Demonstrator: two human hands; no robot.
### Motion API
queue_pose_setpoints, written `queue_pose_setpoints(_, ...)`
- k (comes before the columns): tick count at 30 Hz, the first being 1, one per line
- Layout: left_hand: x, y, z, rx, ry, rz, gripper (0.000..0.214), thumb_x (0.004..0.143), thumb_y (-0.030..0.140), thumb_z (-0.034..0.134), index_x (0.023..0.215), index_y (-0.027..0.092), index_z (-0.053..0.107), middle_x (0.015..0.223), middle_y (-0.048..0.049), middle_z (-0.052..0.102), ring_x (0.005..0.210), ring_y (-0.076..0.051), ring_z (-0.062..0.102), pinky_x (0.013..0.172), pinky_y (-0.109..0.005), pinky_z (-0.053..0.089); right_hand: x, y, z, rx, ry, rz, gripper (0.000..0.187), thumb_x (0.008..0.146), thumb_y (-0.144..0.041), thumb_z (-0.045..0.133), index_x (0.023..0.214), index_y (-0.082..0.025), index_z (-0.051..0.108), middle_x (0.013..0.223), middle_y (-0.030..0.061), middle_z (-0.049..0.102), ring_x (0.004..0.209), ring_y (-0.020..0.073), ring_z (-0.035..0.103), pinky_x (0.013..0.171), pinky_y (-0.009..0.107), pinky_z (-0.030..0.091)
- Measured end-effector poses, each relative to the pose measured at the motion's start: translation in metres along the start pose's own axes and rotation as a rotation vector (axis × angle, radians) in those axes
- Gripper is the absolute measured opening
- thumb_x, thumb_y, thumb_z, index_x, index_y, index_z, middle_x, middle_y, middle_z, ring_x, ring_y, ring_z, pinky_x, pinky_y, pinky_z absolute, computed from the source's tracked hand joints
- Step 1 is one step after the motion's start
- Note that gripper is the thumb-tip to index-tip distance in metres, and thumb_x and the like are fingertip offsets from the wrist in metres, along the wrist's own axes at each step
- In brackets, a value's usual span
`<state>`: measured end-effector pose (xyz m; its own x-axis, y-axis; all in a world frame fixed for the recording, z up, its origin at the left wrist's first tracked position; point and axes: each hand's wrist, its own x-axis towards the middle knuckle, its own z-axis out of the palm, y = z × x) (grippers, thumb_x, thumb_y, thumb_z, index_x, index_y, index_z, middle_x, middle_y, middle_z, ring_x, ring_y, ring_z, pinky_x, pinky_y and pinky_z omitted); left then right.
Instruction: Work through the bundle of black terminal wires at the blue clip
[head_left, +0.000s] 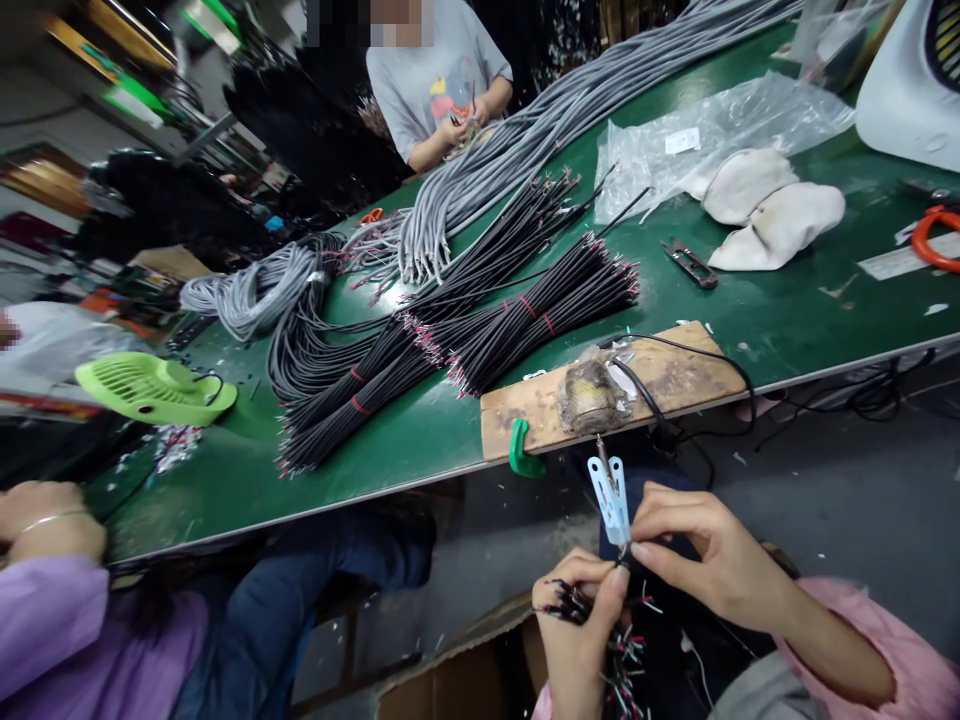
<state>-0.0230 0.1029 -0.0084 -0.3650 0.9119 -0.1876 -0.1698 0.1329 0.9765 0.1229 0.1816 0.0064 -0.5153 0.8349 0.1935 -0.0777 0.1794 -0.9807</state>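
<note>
My left hand (574, 625) is closed around a bunch of thin black cables (626, 660) with red, white and green wire ends. Between its thumb and forefinger one cable's end points up at a light blue plastic clip (609, 500). The fingertips of my right hand (701, 548) pinch together at that cable's wire end, just below the clip; the wires themselves are too small to make out well. The clip hangs on a metal shaft coming from a tape-wrapped, motor-like lump (591, 395), which is fixed on a wooden board (690, 365).
A green clamp (525, 450) grips the board's edge on the green table (795, 330). Bundled black cables (540, 310), grey cables (510, 160), snips (690, 265), white gloves (780, 210) and a green fan (154, 388) lie there. Co-workers sit at left and across. An open carton (450, 670) stands below.
</note>
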Motion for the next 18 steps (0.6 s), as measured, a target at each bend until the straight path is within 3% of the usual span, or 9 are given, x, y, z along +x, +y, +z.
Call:
queue_pose_setpoints(4,0.002,-0.002,-0.003,0.036,0.024,0.014,0.017,0.074,0.028,0.078,0.061,0.019,0.074,0.056,0.0040,0.052,0.040,-0.005,0.044,0.040,-0.016,0.033,-0.002,0.000,0.006,-0.092,0.113,-0.158,0.008,0.084,-0.010,0.066,0.081,-0.015,0.071,0.072,0.0039,0.069,0.069,0.0155,0.056,0.070,0.033,0.043)
queue_pose_setpoints(8,0.005,-0.002,-0.013,0.137,-0.056,0.071,0.013,0.075,0.024,0.076,0.063,0.019,0.075,0.058,0.0016,0.056,0.051,-0.009,0.051,0.049,-0.017,0.039,-0.004,-0.001,0.008,-0.132,0.032,-0.240,0.010,0.082,-0.009,0.067,0.086,-0.016,0.073,0.076,0.0046,0.070,0.072,0.0164,0.055,0.069,0.033,0.042)
queue_pose_setpoints(10,0.006,-0.001,-0.016,0.160,-0.057,0.089,0.013,0.077,0.023,0.075,0.064,0.019,0.075,0.060,0.0014,0.057,0.053,-0.009,0.051,0.051,-0.018,0.040,-0.005,0.001,0.005,-0.082,0.009,-0.200,0.007,0.083,-0.011,0.068,0.082,-0.017,0.072,0.073,0.0030,0.069,0.070,0.0159,0.056,0.072,0.034,0.042)
queue_pose_setpoints(14,0.006,0.001,-0.011,0.187,-0.017,0.133,0.010,0.075,0.021,0.076,0.066,0.020,0.075,0.059,0.0019,0.057,0.051,-0.009,0.050,0.049,-0.018,0.039,-0.005,0.006,0.002,-0.071,0.136,-0.063,0.010,0.085,-0.020,0.070,0.075,-0.016,0.071,0.069,0.0018,0.066,0.067,0.0157,0.055,0.077,0.036,0.040)
queue_pose_setpoints(18,0.006,0.003,-0.006,0.216,-0.019,0.180,0.008,0.073,0.019,0.077,0.066,0.020,0.075,0.060,0.0007,0.060,0.055,-0.010,0.053,0.052,-0.019,0.040,-0.004,0.004,0.006,-0.029,0.066,0.056,0.010,0.083,-0.024,0.073,0.076,-0.016,0.073,0.072,0.0037,0.068,0.071,0.0174,0.057,0.070,0.032,0.041)
